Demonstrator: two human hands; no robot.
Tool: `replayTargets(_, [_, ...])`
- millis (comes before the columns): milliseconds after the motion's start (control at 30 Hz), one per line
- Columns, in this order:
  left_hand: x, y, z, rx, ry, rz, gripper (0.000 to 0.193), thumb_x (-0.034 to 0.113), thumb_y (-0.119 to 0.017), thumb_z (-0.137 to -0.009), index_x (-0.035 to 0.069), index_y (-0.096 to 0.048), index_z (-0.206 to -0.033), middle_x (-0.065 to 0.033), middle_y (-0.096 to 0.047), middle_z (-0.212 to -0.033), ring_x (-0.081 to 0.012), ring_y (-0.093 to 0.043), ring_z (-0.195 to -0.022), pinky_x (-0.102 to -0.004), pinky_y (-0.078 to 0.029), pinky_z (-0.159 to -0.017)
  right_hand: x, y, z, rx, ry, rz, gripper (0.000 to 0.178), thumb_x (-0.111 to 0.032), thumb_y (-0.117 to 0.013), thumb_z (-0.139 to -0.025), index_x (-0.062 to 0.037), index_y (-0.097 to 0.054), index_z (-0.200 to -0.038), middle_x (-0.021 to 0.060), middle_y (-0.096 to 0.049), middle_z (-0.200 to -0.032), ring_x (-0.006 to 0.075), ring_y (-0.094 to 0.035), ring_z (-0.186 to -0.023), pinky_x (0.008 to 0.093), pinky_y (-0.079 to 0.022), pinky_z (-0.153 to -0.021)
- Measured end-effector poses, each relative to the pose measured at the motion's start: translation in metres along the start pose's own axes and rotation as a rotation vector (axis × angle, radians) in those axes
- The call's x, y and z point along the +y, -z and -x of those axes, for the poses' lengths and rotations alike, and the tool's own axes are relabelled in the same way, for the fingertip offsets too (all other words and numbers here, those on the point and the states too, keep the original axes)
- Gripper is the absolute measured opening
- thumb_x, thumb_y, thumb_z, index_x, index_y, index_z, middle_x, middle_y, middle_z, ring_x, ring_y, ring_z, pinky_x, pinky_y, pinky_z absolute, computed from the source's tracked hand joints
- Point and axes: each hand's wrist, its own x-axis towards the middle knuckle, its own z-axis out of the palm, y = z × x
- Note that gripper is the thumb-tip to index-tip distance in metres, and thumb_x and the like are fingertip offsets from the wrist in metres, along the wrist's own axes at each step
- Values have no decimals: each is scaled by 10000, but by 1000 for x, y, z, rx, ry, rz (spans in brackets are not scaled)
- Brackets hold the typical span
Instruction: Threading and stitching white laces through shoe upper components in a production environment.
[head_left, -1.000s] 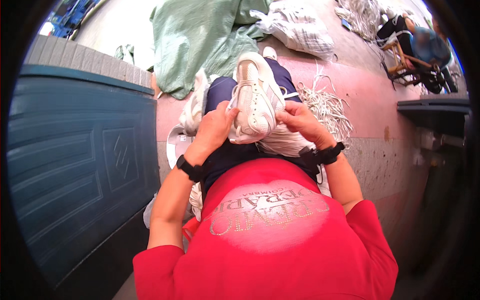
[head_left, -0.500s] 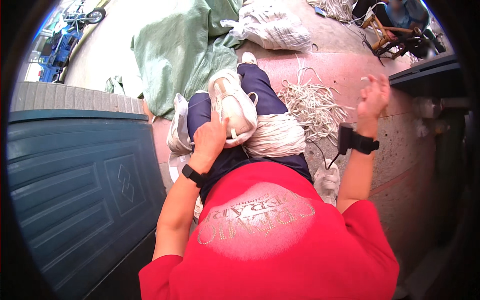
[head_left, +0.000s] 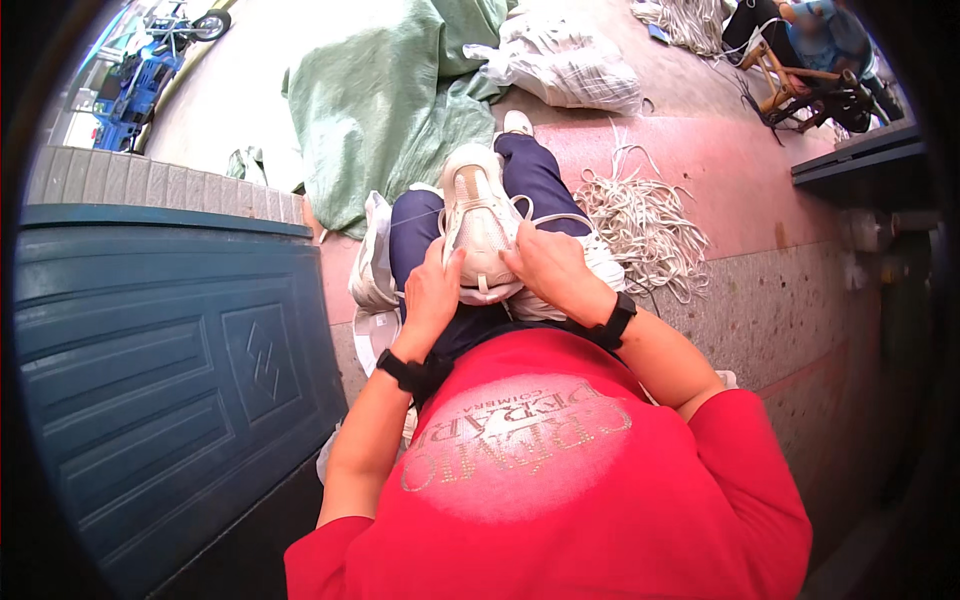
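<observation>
A cream-white sneaker (head_left: 478, 232) rests on my thighs, a small pull tab at its near end. Loose lace loops stick out at both of its sides. My left hand (head_left: 432, 292) grips its left edge near that end, fingers closed. On the opposite edge, my right hand (head_left: 552, 264) has thumb and fingers closed on the shoe's side; its fingertips are partly hidden. Partly covered by my right hand, a bundle of white laces (head_left: 606, 262) lies across my right thigh.
A tangled pile of white laces (head_left: 650, 222) lies on the floor to the right. Ahead are a green tarp (head_left: 370, 110) and a stuffed white plastic bag (head_left: 570, 65). A dark blue panelled door (head_left: 170, 340) stands at left. Another person (head_left: 825, 35) sits far right.
My right hand has come in from the raised position at the right and now holds the shoe. The shoe has turned more upright, and my left hand has shifted lower along its left edge.
</observation>
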Motion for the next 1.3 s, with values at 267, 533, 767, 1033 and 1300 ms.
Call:
replayTargets(267, [-9, -11, -23, 26, 12, 50, 379, 354, -425, -862, 43, -547, -1041, -259, -582, -845, -430, -548, -834, -473, -420, -708, 4, -17, -6, 39, 98, 36, 391, -366, -603, -758, -1, -470, -801, 167, -561, -604, 332, -582, -563, 420, -452, -486])
replayTargets(533, [-9, -13, -50, 97, 47, 40, 385, 359, -417, -867, 33, -553, -1019, -253, -589, -874, -420, -555, -854, -468, -426, -728, 16, -30, -38, 61, 82, 4, 356, -281, -618, -749, 15, -448, -852, 189, -576, -693, 355, -587, -655, 432, -459, -539])
replayTargets(767, [2, -18, -41, 41, 88, -72, 391, 351, -435, -870, 11, -503, -1051, -283, -577, -865, -438, -546, -852, -482, -420, -736, 15, -32, -33, -51, 44, 12, 316, -217, -618, -751, 19, -439, -863, 200, -577, -698, 354, -591, -654, 429, -459, -536])
replayTargets(1033, [8, -11, -41, -82, 49, -169, 451, 335, -470, -853, -40, -402, -1096, -308, -568, -767, -446, -560, -762, -492, -439, -663, 8, -34, -38, -37, 94, 68, 177, -157, -520, -794, 15, -489, -824, 168, -593, -682, 312, -612, -641, 396, -485, -549])
replayTargets(1300, [20, 10, -19, 374, -518, -337, 342, 291, -508, -854, -27, -521, -979, -141, -597, -835, -270, -557, -719, -339, -449, -644, 0, 25, -14, 91, 311, -470, 105, -139, -492, -823, -52, -523, -871, 180, -592, -725, 352, -589, -681, 425, -456, -559])
